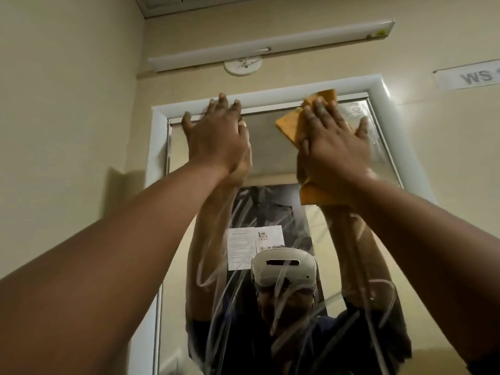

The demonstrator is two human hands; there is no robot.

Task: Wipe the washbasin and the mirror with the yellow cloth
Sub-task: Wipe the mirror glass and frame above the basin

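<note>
The mirror [270, 147] hangs on the wall in a white frame [389, 115], seen from below. My right hand [335, 142] presses the yellow cloth [289, 125] flat against the glass near the top right corner, fingers straight and spread. The cloth's lower end hangs below my wrist. My left hand [216, 136] lies flat at the mirror's top left, fingertips on the upper frame. Wet streaks curve across the lower glass. The washbasin is out of view.
A long white light fitting [270, 44] runs above the mirror, with a round white wall plate [242, 66] under it. A sign reading "WS" [470, 77] is on the wall at the right. A side wall stands close on the left.
</note>
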